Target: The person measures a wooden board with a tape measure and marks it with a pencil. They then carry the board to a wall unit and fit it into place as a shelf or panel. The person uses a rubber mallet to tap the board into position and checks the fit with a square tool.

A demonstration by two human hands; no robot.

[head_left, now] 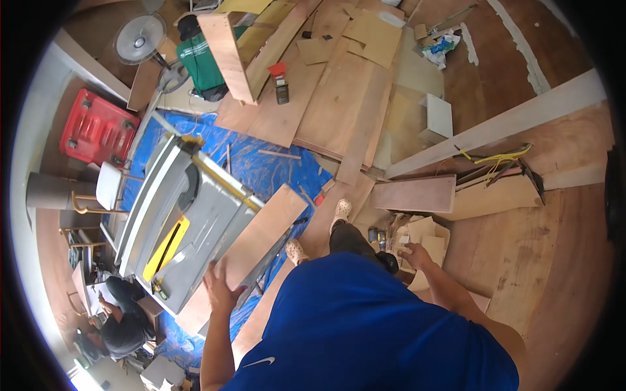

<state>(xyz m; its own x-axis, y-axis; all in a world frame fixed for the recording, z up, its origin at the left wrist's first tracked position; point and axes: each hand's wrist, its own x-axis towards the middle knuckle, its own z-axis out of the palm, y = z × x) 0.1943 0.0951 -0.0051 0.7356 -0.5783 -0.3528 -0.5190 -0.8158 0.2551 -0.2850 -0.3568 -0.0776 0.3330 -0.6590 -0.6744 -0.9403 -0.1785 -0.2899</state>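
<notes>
Left hand (220, 290) is lying spread on the board (259, 233) by the table (222, 225); right hand (413, 255) is looking unclear, its grip too small to tell. The board is looking stiff, best held by its edges.

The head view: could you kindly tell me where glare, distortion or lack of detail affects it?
In the head view, a bright light glares at the lower left; in the same view, the pale wall curves along the left rim; also in the head view, detail at the right hand is too small to read clearly.
</notes>
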